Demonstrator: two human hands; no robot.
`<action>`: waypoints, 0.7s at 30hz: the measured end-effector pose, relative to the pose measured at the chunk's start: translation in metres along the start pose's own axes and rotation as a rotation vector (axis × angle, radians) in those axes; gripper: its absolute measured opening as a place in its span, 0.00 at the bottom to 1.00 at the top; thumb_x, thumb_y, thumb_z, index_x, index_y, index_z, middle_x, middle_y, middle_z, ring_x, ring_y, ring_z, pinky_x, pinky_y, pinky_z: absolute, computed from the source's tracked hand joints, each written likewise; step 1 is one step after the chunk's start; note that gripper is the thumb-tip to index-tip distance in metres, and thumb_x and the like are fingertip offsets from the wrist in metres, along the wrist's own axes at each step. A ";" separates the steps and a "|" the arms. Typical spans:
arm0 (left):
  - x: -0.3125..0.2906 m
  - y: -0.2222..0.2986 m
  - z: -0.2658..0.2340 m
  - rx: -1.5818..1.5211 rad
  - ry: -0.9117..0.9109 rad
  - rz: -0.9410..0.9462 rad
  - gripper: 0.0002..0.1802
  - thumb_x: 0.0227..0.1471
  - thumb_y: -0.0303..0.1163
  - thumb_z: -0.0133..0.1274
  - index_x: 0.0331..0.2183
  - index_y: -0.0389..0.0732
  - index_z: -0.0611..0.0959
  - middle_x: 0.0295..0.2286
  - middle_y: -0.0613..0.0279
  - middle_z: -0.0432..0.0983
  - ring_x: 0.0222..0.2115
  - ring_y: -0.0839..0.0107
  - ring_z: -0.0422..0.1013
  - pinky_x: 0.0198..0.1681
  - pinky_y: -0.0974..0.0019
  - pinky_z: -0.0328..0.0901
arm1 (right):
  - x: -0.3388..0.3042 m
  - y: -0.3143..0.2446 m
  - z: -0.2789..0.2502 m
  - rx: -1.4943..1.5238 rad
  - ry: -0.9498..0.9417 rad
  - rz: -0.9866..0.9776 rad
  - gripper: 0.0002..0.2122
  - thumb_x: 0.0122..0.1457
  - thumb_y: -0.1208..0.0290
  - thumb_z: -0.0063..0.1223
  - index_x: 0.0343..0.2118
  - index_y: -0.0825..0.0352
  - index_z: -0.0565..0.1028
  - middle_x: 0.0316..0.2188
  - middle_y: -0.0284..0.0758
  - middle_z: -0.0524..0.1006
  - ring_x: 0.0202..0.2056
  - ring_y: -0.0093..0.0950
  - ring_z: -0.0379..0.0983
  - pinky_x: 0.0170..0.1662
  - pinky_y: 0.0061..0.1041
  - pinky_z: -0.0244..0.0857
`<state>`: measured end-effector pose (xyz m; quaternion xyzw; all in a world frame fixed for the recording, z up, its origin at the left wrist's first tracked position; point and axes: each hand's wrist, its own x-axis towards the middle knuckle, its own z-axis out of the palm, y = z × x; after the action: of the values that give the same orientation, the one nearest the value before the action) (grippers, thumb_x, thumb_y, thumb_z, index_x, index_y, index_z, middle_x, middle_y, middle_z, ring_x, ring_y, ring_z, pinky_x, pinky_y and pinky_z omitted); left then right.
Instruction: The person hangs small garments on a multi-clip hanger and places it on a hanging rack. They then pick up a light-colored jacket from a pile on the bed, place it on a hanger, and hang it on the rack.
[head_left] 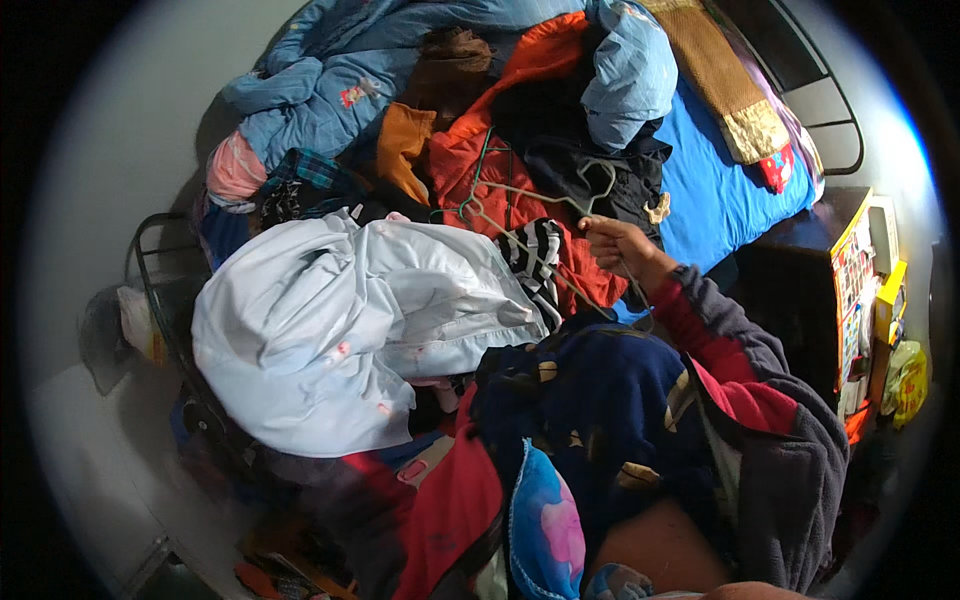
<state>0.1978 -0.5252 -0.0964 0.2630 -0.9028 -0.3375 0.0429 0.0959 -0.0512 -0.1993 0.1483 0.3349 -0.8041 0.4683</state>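
My right hand (622,248) is closed around a pale thin clothes hanger (528,193), pinching it near the hook. The hanger is held out over the heaped clothes on the bed. A large white garment (310,320) with small pink marks is spread and bunched to the left of it. My left sleeve (375,480) runs up under the white cloth, and my left hand does not show. Just beyond the hanger lie a red-orange garment (465,165) and black clothes (645,180). A black-and-white striped cloth (541,255) lies under it.
A blue quilt (330,110) and blue sheet (700,180) cover the bed. A dark green hanger (486,150) lies on the red-orange garment. Metal bed rails (150,275) rise at left. On the right stands a cabinet (815,225). A blue-and-pink cushion (545,520) is close in front of me.
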 end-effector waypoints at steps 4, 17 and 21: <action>-0.023 0.050 -0.019 -0.285 0.042 0.131 0.23 0.63 0.32 0.44 0.56 0.31 0.66 0.52 0.51 0.68 0.53 0.65 0.65 0.59 0.66 0.58 | -0.043 -0.046 0.069 -0.072 -0.179 -0.255 0.13 0.67 0.62 0.43 0.49 0.63 0.69 0.22 0.23 0.64 0.16 0.10 0.51 0.17 0.12 0.45; -0.162 0.185 0.100 -1.575 -0.896 0.107 0.24 0.65 0.32 0.42 0.58 0.30 0.65 0.54 0.52 0.67 0.56 0.68 0.63 0.62 0.70 0.55 | -0.124 -0.013 0.171 -0.382 -0.593 -0.285 0.21 0.65 0.74 0.45 0.61 0.66 0.64 0.58 0.41 0.69 0.56 0.32 0.67 0.60 0.35 0.62; -0.193 0.172 0.051 -1.518 -1.140 0.309 0.23 0.65 0.31 0.42 0.58 0.32 0.66 0.54 0.54 0.67 0.55 0.70 0.64 0.60 0.71 0.57 | -0.137 -0.009 0.149 -0.396 -0.257 -0.246 0.19 0.59 0.67 0.55 0.51 0.70 0.71 0.42 0.38 0.78 0.42 0.29 0.77 0.45 0.28 0.72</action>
<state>0.2742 -0.2892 -0.0077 -0.1601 -0.3534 -0.8998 -0.1997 0.1701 -0.0598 -0.0112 -0.0913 0.4389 -0.7860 0.4257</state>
